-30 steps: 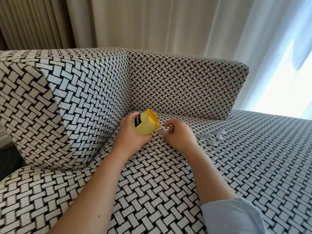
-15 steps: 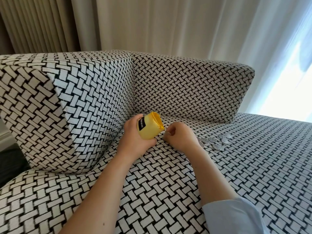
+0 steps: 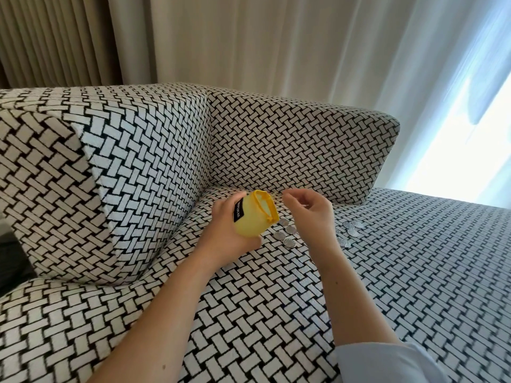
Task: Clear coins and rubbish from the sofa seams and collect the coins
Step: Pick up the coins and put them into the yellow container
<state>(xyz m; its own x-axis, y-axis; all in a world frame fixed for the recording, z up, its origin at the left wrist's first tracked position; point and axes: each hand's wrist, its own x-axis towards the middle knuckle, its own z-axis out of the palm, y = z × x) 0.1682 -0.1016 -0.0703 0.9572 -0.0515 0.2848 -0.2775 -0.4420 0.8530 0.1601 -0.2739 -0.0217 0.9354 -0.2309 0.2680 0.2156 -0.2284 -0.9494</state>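
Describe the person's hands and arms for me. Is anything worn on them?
The left hand and right hand are bare: no gloves, rings or watch show. The left forearm is uncovered down to the picture's edge. A pale blue sleeve covers the right arm from about the elbow up.

The only lettering is a short run of white letters on the black label (image 3: 238,212) on the yellow cup (image 3: 250,217), mid-scene; it is too blurred to read.
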